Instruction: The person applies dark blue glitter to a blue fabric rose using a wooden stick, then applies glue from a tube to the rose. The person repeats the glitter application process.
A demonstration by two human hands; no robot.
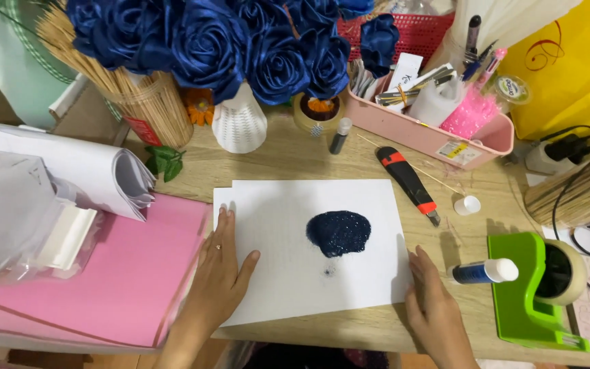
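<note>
A white sheet of paper (281, 225) lies on the wooden table with a heap of dark blue glitter (339, 232) near its middle. My left hand (221, 270) rests flat on the sheet's left edge, fingers apart, a ring on one finger. Resting at the sheet's right edge is my right hand (431, 304), fingers together and flat, holding nothing. A small open vial (483, 271) with blue contents lies just right of that hand.
Pink sheets (124, 273) and rolled white paper (90, 167) lie at left. Behind stand blue fabric roses (240, 41) in a white vase (239, 124), a small dark bottle (339, 135), a pink organiser tray (438, 140), a utility knife (408, 181). A green tape dispenser (530, 290) sits right.
</note>
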